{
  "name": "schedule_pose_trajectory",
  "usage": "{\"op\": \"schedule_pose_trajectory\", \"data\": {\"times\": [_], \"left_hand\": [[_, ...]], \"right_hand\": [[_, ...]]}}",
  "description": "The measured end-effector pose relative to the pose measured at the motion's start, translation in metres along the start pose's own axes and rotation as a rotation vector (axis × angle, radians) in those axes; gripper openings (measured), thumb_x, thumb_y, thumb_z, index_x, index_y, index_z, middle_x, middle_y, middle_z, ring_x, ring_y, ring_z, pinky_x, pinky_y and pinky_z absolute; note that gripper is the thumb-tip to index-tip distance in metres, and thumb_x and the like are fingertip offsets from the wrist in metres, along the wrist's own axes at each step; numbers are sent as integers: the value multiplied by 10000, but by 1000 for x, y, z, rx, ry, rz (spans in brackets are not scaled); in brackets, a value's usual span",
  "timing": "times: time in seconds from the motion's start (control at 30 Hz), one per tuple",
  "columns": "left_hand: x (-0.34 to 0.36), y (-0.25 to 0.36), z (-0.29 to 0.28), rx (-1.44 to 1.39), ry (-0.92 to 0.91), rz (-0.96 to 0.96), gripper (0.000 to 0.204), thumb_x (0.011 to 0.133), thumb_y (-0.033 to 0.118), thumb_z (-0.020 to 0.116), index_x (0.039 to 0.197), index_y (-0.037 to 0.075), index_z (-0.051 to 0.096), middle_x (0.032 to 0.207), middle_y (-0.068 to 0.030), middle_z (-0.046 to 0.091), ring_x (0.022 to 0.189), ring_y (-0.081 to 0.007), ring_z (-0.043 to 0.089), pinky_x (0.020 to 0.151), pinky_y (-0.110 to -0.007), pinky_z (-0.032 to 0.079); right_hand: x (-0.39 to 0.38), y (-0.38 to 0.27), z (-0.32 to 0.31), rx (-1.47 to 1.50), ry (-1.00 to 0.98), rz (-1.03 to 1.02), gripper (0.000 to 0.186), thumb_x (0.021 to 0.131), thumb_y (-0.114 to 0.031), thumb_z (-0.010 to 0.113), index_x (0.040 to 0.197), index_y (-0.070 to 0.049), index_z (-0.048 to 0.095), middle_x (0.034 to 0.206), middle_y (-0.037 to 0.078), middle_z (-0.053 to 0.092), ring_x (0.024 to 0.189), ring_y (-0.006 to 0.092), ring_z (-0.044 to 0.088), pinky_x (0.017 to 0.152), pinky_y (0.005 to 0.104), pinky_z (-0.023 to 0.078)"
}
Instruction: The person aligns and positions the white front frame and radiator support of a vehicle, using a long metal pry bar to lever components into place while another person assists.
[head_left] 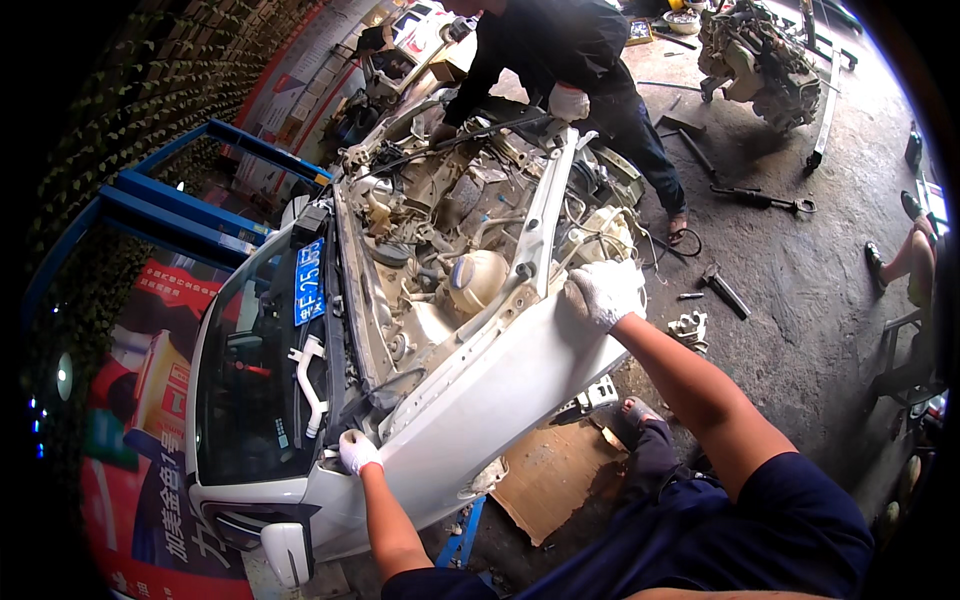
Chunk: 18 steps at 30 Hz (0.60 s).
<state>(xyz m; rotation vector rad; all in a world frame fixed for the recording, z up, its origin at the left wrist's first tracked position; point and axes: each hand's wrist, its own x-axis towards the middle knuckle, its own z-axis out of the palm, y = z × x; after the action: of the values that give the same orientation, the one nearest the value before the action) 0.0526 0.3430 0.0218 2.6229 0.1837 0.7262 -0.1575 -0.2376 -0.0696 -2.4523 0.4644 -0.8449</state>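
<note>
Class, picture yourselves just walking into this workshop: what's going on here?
A person in white gloves has the left hand at the rear end of a white car's fender and the right hand at its front end. The engine bay is open, and a co-worker in dark clothes leans over it. A hammer lies on the floor.

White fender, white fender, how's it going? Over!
Left hand gripping rear corner, right hand gripping front corner. White fender alongside exposed engine bay. Co-worker leaning over far side; cardboard on floor below.
</note>
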Motion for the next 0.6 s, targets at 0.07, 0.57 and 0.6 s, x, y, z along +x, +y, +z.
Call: {"op": "schedule_pose_trajectory", "data": {"times": [0.07, 0.57, 0.6], "left_hand": [[0, 2, 2, -19, 0, -3, 210, 908, 192, 600, 975, 4, 666, 988, -155, 719, 909, -281, 689, 855, -359, 519], [1, -3, 2, -17, 17, -6, 235, 910, 210, 600, 991, 0, 668, 1003, -162, 719, 928, -288, 688, 868, -364, 519], [0, -1, 3, -7, 15, -12, 234, 910, 210, 600, 990, 1, 669, 1004, -161, 720, 928, -288, 688, 868, -364, 519]], "right_hand": [[0, 3, 4, -5, 19, -11, 184, 840, -317, 602, 883, -147, 660, 882, 103, 657, 888, 323, 619, 762, 475, 451], [-1, 5, 7, -30, 35, -4, 164, 820, -308, 602, 901, -184, 672, 868, 66, 672, 872, 305, 637, 733, 483, 435], [-1, 5, 7, -37, 53, -16, 154, 812, -276, 608, 915, -183, 674, 858, 67, 672, 862, 305, 646, 726, 474, 440]]}}
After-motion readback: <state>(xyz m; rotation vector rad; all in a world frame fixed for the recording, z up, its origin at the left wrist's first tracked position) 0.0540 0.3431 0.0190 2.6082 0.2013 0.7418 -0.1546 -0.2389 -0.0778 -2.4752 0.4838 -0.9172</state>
